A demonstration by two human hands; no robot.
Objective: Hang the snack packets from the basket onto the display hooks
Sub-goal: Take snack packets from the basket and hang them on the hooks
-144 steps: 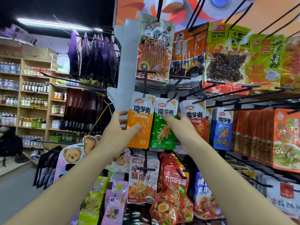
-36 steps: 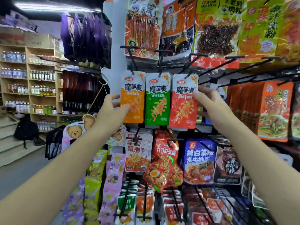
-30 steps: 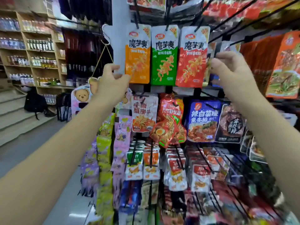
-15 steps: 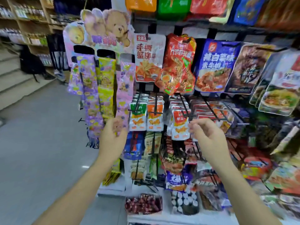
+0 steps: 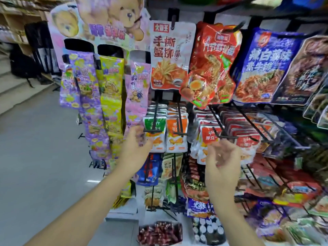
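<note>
a rack [image 5: 255, 20] of black hooks [image 5: 179, 121], packed with hanging snack packets [image 5: 170, 55]; a bear card [image 5: 110, 20] with candy strips [image 5: 111, 89] hangs at its left. in front, left hand [image 5: 135, 151] and right hand [image 5: 222, 164] are raised, fingers loosely curled, holding nothing.

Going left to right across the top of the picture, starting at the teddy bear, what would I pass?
bear sign → white packet → red packet → blue packet → brown packet
</note>
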